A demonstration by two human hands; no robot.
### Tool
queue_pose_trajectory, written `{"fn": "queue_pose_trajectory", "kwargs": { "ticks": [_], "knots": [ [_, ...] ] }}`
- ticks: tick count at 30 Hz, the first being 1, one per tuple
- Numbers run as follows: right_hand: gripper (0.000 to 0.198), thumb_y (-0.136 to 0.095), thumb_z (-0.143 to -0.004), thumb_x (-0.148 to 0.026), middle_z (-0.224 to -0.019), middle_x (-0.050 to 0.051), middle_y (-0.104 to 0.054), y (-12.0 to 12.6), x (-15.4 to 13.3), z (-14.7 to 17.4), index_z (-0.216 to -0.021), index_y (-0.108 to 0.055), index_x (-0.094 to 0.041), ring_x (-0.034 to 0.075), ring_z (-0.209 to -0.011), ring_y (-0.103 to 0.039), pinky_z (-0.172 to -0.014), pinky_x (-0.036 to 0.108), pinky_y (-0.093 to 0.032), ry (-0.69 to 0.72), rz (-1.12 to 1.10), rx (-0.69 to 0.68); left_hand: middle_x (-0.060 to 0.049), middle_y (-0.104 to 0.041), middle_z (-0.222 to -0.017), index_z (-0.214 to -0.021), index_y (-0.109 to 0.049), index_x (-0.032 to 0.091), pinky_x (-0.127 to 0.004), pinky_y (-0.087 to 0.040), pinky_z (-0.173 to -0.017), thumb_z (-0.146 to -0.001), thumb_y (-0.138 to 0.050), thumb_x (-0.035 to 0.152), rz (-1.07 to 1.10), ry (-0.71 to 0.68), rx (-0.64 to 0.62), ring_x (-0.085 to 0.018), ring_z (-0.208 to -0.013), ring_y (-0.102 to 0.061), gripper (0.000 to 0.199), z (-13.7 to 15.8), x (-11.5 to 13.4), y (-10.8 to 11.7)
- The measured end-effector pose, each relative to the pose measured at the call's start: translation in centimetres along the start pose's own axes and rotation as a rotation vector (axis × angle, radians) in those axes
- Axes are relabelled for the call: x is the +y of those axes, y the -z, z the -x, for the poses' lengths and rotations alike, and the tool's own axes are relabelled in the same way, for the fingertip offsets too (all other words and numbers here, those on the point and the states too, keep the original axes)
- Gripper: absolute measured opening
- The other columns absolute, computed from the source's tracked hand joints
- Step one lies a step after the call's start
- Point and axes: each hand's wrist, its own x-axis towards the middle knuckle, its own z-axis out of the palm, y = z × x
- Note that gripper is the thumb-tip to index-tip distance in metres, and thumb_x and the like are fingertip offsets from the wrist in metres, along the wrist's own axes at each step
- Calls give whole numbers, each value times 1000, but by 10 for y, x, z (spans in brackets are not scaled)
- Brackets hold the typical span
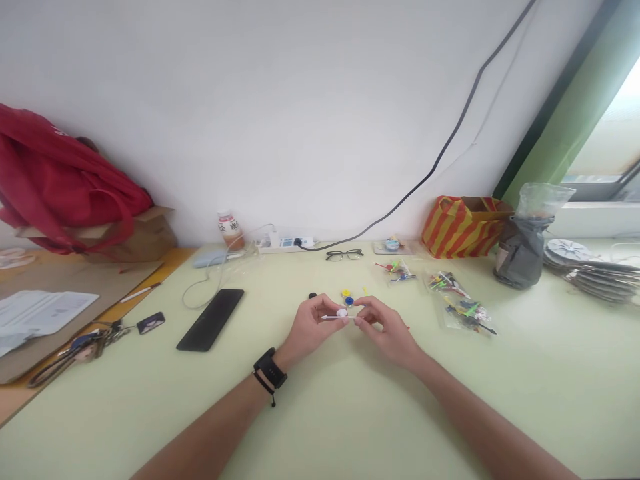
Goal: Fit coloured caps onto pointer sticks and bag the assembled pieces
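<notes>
Between my two hands is a thin white arrow-tipped plastic stick (331, 318) with a small white round piece (342, 313) at its middle. My left hand (313, 325) pinches it, thumb and fingers closed behind the stick. The fingertips of my right hand (384, 328) close on the stick's right end. Just beyond the fingers lie a yellow round piece (346, 293), a blue round piece (349, 301) and a black round piece (313, 295), partly hidden by my left hand. A small red tip shows beside my right hand.
Clear bags of colourful plastic parts (465, 305) lie to the right. Glasses (345, 255), a power strip (286, 245) and a bottle (230, 230) line the wall. A black phone (211, 320) and keys (90, 341) lie left. A striped bag (457, 230) and stacked discs (597, 273) stand right.
</notes>
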Motion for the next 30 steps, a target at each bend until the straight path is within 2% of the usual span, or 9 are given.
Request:
{"fn": "queue_pose_trajectory", "kwargs": {
  "ticks": [2,5,8,13,20,23,27,30],
  "knots": [
    [17,-57,-99,-40,-86,3,-70,3,0,1,-104,-62,-25,20,-79,-65,-74,33,-52,51,103,24,-8,-77,-94,-87,-69,15,-40,-62,-90,-78,-87,30,-56,-32,-10,-23,-92,-74,25,1,-2,0],
    [17,-54,-101,-35,-84,3,-69,5,1,1,-92,-64,-24,18,-74,-61,-73,32,-50,134,214,31,-9,-77,-97,-88,-70,15,-40,-61,-93,-81,-85,30,-123,-78,-15,-25,-98,-75,22,2,-4,0],
    [15,-54,-100,-31,-82,2,-67,7,1,1,-92,-64,-24,18,-73,-60,-72,31,-49,173,243,43,-9,-76,-98,-88,-70,16,-39,-61,-93,-83,-82,30,-169,-108,-17,-25,-100,-74,19,3,-5,0],
    [14,-54,-100,-29,-84,3,-67,11,-4,1,-94,-65,-24,19,-76,-61,-74,32,-50,198,239,39,-5,-74,-94,-96,-70,17,-34,-61,-86,-87,-77,28,-240,-112,-83,-19,-87,-73,16,5,-1,-1],
    [13,-59,-98,-32,-90,4,-71,12,-9,2,-96,-69,-24,19,-82,-65,-77,33,-52,103,128,19,-5,-73,-81,-83,-69,14,-31,-59,-75,-84,-79,27,-206,-38,-75,-17,-75,-68,16,6,-3,-4],
    [16,-61,-97,-36,-94,4,-72,12,-7,-1,-96,-69,-23,20,-86,-66,-81,34,-53,41,10,6,-7,-74,-86,-82,-69,15,-33,-58,-80,-85,-79,28,-155,-39,-84,-19,-82,-69,17,6,0,-5],
    [23,-65,-95,-44,-87,4,-69,14,-2,-5,-98,-69,-22,19,-80,-64,-75,33,-53,-5,-138,6,-12,-73,-114,-90,-71,16,-36,-56,-92,-89,-78,31,24,1,-171,-23,-103,-70,17,3,5,-1],
    [28,-65,-94,-48,-101,6,-68,15,1,-5,-109,-68,-24,20,-84,-64,-76,34,-55,-4,-164,74,-11,-75,-104,-96,-73,16,-35,-56,-91,-89,-78,32,103,63,-220,-21,-97,-71,18,0,5,1]
  ]
}}
